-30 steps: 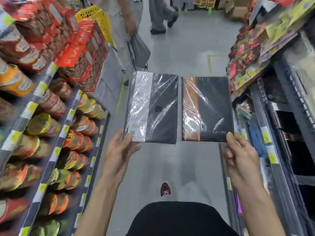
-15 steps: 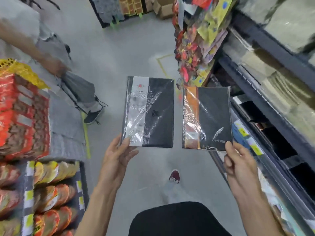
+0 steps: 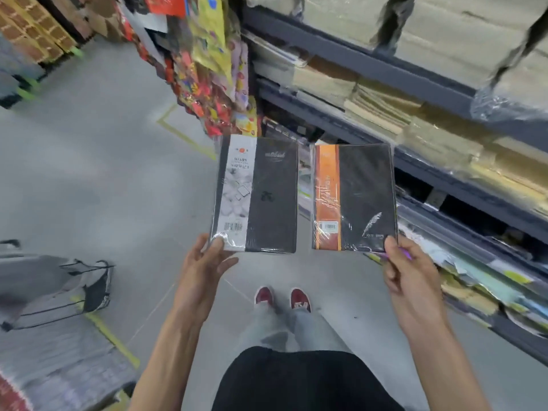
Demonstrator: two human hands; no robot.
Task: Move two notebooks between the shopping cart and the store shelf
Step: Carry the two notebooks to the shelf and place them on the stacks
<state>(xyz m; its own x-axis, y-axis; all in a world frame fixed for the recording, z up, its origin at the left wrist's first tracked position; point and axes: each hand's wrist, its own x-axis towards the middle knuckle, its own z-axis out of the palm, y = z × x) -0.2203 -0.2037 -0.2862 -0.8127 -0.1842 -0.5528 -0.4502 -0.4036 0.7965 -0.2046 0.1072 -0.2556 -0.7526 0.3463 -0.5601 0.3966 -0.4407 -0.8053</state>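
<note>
While two wrapped notebooks are being held up side by side at the centre of the frame, the carrying step of the task is judged to be in hand, with neither book yet set down.

At centre left, the left hand [image 3: 204,264] is being kept partly open: its thumb is pressed on the lower left corner of the white-banded notebook [image 3: 255,194], while the other fingers are spread loosely beneath, so the book is being pinched only at that corner. This notebook is being held with its long axis running up the frame, barcode end toward the person, top end pointing toward the shelf.

Just beside it, apart by a narrow gap, the orange-banded notebook [image 3: 354,198] is being held the same way up, its long axis nearly parallel. Its lower right corner is being gripped by the right hand [image 3: 407,272], fingers curled closed behind it and thumb on the front.

At the right of the frame, the store shelf [image 3: 385,69] is being faced, its tiers stacked with paper goods. No shopping cart is being shown clearly. The next move is judged to call for a reach toward a free gap on the shelf, one book at a time, with each weak corner grip being firmed first.
</note>
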